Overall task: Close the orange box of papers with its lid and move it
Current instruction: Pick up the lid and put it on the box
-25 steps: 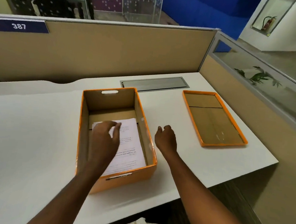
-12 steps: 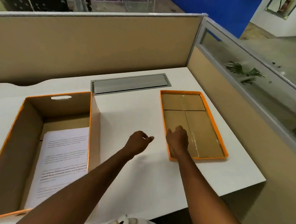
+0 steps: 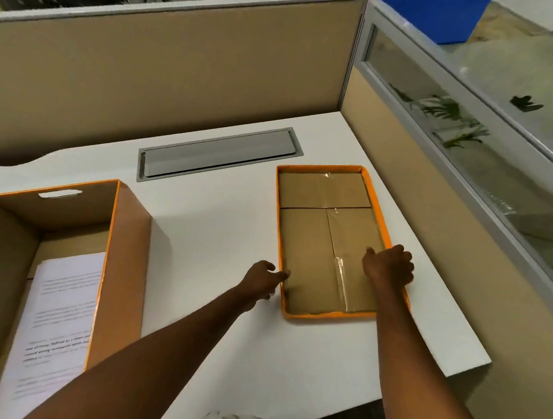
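Head view: Your left hand (image 3: 264,281) is at the left long rim of the lid (image 3: 312,240), with the fingertips over that rim; whether they grip it cannot be told. Your right hand (image 3: 388,268) reaches across the lid's inside to the right long rim, fingers curled over it; a firm grip cannot be confirmed. The lid lies upside down, flat on the white desk (image 3: 221,238), at the right side near the partition (image 3: 400,171). The orange box (image 3: 119,264) stands open at the left, well apart from the lid. A stack of papers (image 3: 58,309) lies inside it. A grey cable hatch (image 3: 217,155) sits in the desk behind both.
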`<state>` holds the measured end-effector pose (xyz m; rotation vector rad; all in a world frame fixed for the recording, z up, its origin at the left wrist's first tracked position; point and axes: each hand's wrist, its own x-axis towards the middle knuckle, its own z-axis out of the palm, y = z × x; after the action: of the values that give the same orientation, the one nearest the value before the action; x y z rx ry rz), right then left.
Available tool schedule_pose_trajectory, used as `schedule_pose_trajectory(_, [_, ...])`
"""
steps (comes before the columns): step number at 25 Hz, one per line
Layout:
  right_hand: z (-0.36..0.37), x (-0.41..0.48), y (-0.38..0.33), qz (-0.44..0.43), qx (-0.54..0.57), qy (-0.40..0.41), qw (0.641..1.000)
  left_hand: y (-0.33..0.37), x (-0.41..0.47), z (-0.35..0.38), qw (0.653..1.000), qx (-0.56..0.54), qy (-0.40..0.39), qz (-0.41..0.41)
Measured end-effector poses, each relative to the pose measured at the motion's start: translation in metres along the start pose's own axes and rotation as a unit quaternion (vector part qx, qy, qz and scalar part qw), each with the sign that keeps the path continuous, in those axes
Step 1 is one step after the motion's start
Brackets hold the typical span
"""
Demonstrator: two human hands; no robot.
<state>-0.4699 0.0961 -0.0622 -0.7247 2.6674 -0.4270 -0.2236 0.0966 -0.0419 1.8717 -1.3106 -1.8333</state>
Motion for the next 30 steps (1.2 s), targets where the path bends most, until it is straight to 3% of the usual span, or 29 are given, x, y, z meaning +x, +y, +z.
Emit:
schedule_pose_trajectory(5, [0.01,0.007,0.008,0.016,-0.024,-0.021,0.999,-0.003,0.008,0.011,0.998,-0.063,0.017,-0.009])
schedule_pose_trajectory(8, [0.006,0.005,0.005,0.02,-0.018,-0.037,0.999,-0.005,0.008,0.006,0.996,0.004,0.085,0.005])
schedule_pose_trajectory(13, [-0.031,-0.016,-0.018,-0.002,0.043,-0.205,0.978,-0.013,0.002,-0.013,0.989,0.052,0.136,-0.017])
schedule_pose_trajectory(15, [-0.051,-0.031,-0.03,-0.045,0.093,-0.237,0.966,-0.012,-0.008,-0.02,0.986,0.087,0.14,-0.027])
schedule_pose_trajectory(17, [-0.067,-0.053,-0.046,-0.107,0.155,-0.22,0.957,-0.004,-0.022,-0.027,0.963,0.189,0.189,-0.021])
schedule_pose_trajectory(19, [-0.079,-0.084,-0.065,-0.166,0.172,-0.181,0.954,0.013,-0.04,-0.033,0.955,0.197,0.215,0.051])
schedule_pose_trajectory(23, [-0.092,-0.162,-0.099,-0.239,0.11,-0.099,0.96,0.058,-0.086,-0.058,0.971,0.014,0.13,0.201])
schedule_pose_trajectory(30, [-0.099,-0.316,-0.14,-0.332,-0.007,0.042,0.942,0.078,-0.163,-0.136,0.967,-0.106,-0.027,0.232])
